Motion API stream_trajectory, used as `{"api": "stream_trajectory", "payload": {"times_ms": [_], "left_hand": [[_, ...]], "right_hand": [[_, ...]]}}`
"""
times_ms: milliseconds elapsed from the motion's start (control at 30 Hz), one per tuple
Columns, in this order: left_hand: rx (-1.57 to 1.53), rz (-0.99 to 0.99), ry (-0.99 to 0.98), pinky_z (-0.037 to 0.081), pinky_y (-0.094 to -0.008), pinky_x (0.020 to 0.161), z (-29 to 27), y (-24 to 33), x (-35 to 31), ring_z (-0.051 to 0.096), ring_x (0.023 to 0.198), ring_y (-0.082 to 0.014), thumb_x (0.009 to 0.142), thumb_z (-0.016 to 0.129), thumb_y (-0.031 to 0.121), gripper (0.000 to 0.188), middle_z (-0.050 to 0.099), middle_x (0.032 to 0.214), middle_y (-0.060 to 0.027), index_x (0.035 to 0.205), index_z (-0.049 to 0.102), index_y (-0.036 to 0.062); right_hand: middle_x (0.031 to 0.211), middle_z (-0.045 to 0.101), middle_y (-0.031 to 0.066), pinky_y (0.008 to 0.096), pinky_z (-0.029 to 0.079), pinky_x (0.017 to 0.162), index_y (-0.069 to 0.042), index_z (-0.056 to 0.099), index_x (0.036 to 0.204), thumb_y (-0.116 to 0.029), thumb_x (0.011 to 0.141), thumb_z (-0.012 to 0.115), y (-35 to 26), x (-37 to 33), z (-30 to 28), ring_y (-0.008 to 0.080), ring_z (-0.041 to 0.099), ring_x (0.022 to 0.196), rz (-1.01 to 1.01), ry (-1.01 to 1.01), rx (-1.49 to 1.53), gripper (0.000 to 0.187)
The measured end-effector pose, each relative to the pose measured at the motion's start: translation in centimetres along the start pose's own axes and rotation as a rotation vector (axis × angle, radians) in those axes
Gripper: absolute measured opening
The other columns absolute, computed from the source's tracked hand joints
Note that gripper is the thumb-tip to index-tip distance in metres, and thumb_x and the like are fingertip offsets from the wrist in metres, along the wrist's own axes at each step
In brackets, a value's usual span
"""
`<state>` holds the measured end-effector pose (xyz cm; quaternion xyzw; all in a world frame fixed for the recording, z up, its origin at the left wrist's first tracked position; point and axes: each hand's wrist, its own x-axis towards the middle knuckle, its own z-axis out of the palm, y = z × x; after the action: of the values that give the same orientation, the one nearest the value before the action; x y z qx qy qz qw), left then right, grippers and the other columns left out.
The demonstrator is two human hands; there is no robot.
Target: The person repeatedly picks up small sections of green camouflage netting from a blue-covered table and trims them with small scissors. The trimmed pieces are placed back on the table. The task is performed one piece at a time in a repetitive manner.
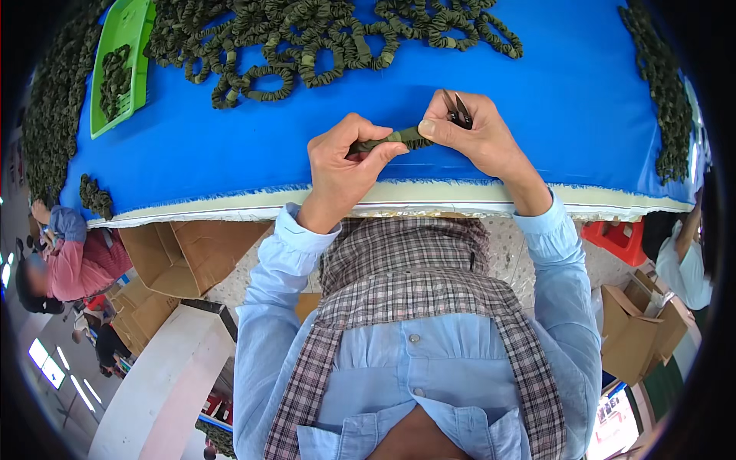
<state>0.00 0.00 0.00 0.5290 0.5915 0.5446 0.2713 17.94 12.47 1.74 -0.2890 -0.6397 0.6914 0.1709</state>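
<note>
A dark green gathered fabric scrunchie (pixel 397 137) is stretched between my two hands over the near part of the blue-covered table. My left hand (pixel 345 157) pinches its left end between thumb and fingers. On the other side, my right hand (pixel 481 139) grips the right end with the thumb on top. Small dark thread snips (pixel 458 113) are also tucked in my right hand, with their points sticking up past the fingers. The fingers cover part of the scrunchie.
A pile of similar scrunchies (pixel 307 31) spreads along the far side of the blue cloth (pixel 253 146). At far left stands a green basket (pixel 142 65) with several inside. Cardboard boxes (pixel 192 253) lie below the table edge. Another person (pixel 77 264) sits at left.
</note>
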Motion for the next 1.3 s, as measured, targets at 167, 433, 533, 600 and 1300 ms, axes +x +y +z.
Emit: {"api": "stream_trajectory", "payload": {"times_ms": [167,433,533,600,1300], "left_hand": [[-0.101,-0.133,0.032,0.031,-0.0193,0.048,0.1,-0.5,-0.4,0.044,0.056,0.0003,0.075,0.085,0.009,0.021,0.058,0.067,0.0029,0.088,0.069,0.0036],[-0.024,0.019,-0.008,0.038,-0.0186,0.050,0.6,-0.2,0.1,0.051,0.059,-0.0012,0.076,0.083,0.005,0.024,0.066,0.073,-0.0003,0.096,0.070,0.0019],[0.019,0.002,-0.010,0.041,-0.0190,0.051,0.5,-0.3,-0.2,0.055,0.061,-0.0021,0.076,0.082,0.003,0.023,0.067,0.076,-0.0019,0.095,0.070,0.0010],[0.051,-0.014,-0.022,0.042,-0.0195,0.052,0.5,-0.2,-0.3,0.056,0.062,-0.0027,0.077,0.081,0.002,0.021,0.067,0.076,-0.0028,0.094,0.069,0.0007],[-0.659,-0.498,-0.355,0.040,-0.0224,0.052,-0.3,-1.3,1.7,0.044,0.057,-0.0063,0.103,0.049,0.032,0.034,0.058,0.072,-0.0036,0.095,0.060,0.0002]], "right_hand": [[0.064,0.049,-0.0075,0.0224,0.028,0.050,-0.006,0.060,0.076,-0.025,0.090,0.072,-0.1,0.3,0.1,0.0008,0.037,0.058,0.018,-0.013,-0.008,0.026],[0.066,0.050,-0.0070,0.0225,0.030,0.051,-0.006,0.061,0.078,-0.025,0.090,0.072,0.6,0.5,0.4,0.0012,0.038,0.060,0.002,0.019,0.001,0.026],[0.065,0.049,-0.0071,0.0225,0.030,0.051,-0.006,0.061,0.077,-0.025,0.090,0.073,0.6,0.5,0.3,0.0012,0.038,0.060,0.006,0.023,-0.007,0.026],[0.065,0.049,-0.0072,0.0225,0.029,0.051,-0.006,0.061,0.077,-0.025,0.089,0.073,0.6,0.5,0.2,0.0012,0.037,0.060,0.010,0.023,-0.015,0.026],[0.070,0.054,-0.0036,0.0232,0.034,0.054,-0.001,0.065,0.093,-0.017,0.089,0.069,-0.1,0.4,1.4,0.0035,0.042,0.062,-0.020,0.068,-0.234,0.017]]}}
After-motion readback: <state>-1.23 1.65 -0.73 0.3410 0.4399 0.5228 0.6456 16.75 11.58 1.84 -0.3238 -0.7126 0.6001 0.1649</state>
